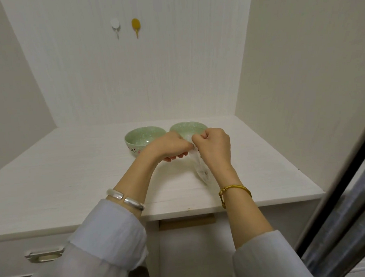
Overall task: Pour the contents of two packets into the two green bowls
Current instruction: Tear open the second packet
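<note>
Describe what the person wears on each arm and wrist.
Both arms have loose pale grey-white sleeves pushed up the forearms. The left wrist carries a broad silver cuff bangle; the right wrist a thin gold bangle with a coiled section. Both hands are bare, no rings visible.

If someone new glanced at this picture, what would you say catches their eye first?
Probably the two hands at the centre: the left hand and right hand pinch the top of a clear packet that hangs just above the white counter. Right behind them sit two green bowls side by side, the left bowl and the right bowl.
</note>
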